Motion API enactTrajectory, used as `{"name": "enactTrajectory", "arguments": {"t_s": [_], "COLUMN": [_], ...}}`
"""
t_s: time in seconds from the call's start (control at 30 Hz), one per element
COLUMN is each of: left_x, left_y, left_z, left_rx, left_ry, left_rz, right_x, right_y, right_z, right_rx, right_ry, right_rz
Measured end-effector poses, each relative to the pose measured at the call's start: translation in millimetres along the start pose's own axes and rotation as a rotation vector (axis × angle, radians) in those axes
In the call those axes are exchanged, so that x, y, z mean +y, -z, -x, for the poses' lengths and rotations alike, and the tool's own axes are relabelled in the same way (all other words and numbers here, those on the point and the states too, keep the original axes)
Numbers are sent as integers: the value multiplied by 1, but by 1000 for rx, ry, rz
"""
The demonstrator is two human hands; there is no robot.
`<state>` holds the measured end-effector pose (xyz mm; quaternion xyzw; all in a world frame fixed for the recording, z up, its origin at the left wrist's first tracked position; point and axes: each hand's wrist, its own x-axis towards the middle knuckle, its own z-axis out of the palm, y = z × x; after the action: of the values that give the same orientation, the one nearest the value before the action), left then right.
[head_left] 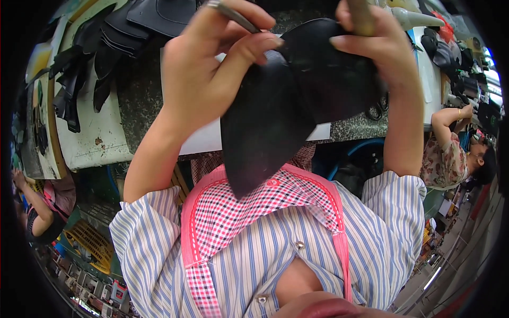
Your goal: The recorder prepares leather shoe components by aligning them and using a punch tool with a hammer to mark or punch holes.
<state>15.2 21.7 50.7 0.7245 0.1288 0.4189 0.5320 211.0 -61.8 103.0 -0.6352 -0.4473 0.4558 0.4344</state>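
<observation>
In the head view, the person holds up a black piece (265,119), leather-like in look, between the chest and the workbench. It has two broad lobes that meet along a line near the middle (whether it is one folded part or two joined ones, one cannot tell). The left lobe hangs down to a blunt point in front of the checked apron (228,222), while the right lobe spreads under the right hand (379,47).

The left hand (204,77) has its thumb and fingers closed at the upper edge of the black piece, the thumb tip lying by the meeting line. A slim metal tool (238,17) also sits in that hand, slanting between the index finger and thumb. The right hand's fingers are curled around a tan handle (360,18), whose far end is out of the picture, and its thumb lies at the edge of the right lobe.

Behind the hands, a white sheet (204,140) lies on the dark speckled worktop (139,108). More black pieces (122,26) overlap at the upper left. A white nozzle (416,18) points rightward just beside the right hand, and a blue rim (366,143) curves below the bench edge. At the right, a co-worker in a patterned top (442,164) has both arms raised; another person (42,212) is partly visible at the far left.
</observation>
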Motion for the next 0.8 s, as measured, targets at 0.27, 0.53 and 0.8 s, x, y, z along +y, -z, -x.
{"name": "enactTrajectory", "arguments": {"t_s": [0.27,0.53,0.8], "left_x": [-69,-78,-68], "left_y": [5,7,2], "left_z": [26,25,15], "left_rx": [-163,-93,-286], "left_ry": [363,408,182], "left_rz": [-192,-99,-322], "right_x": [69,52,0], "right_y": [4,2,-16], "right_z": [-20,15,34], "right_rx": [199,377,344], "right_ry": [79,348,689], "right_rz": [774,434,65]}}
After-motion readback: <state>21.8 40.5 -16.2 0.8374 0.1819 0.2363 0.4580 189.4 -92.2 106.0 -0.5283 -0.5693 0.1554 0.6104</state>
